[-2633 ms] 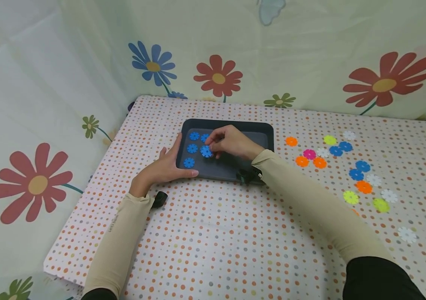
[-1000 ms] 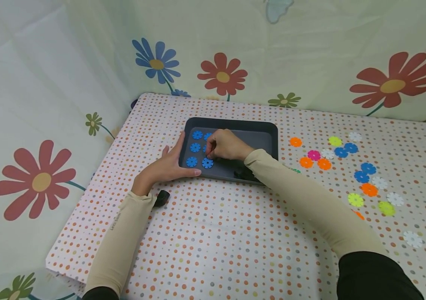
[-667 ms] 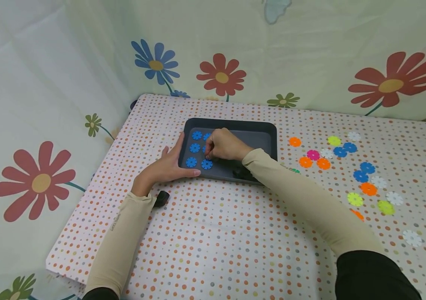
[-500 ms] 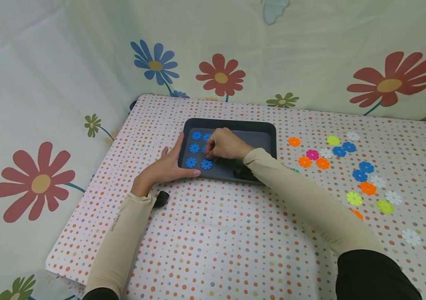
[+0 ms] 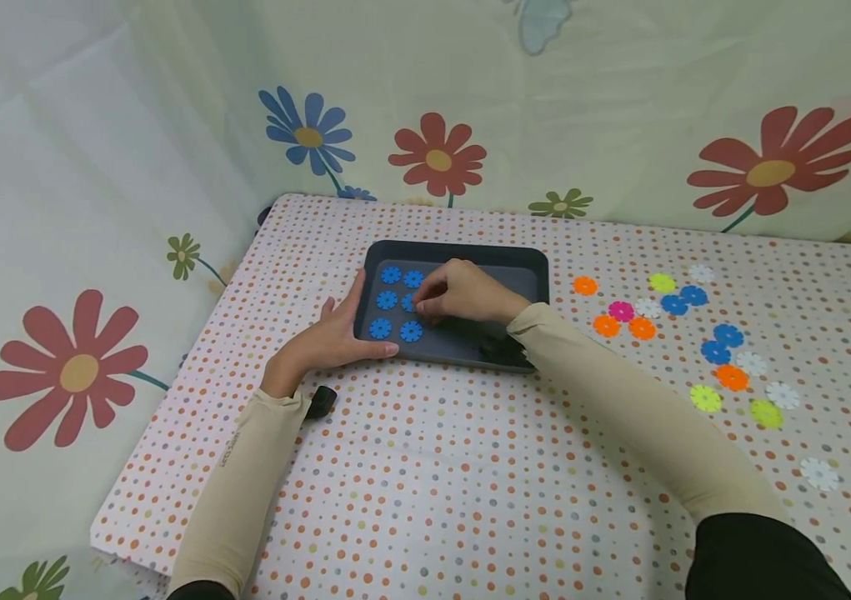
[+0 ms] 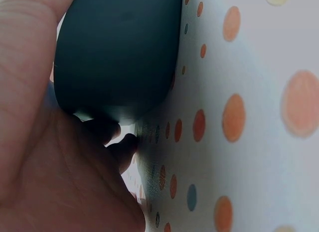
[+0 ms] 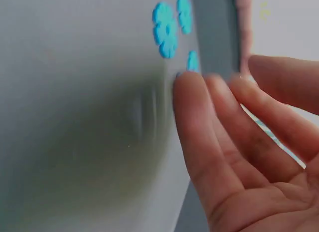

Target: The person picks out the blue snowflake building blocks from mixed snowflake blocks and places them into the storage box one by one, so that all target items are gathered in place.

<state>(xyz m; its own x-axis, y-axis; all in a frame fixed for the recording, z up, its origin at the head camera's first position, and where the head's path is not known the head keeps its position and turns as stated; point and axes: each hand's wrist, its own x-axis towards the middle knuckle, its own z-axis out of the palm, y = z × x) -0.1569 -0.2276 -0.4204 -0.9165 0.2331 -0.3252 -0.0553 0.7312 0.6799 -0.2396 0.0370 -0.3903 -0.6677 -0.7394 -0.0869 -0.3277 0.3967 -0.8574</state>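
Note:
A dark grey baking tray lies on the table, holding several blue notched plastic discs in two columns at its left end. My left hand grips that end, thumb along the front side and fingers at the left side. The left wrist view shows the tray's outer wall against the hand. Over the second column hovers my right hand, fingers loosely bent, partly covering the middle disc. In the right wrist view, nothing sits between its thumb and fingers; blue discs lie beyond.
Loose discs lie right of the tray: orange, pink, blue, yellow and white. A dotted cloth covers the table. A flowered curtain hangs behind.
A blue disc pinched in my right hand was set down at the second column's front end. That hand has since loosened and shifted slightly right. My left hand stays on the tray.

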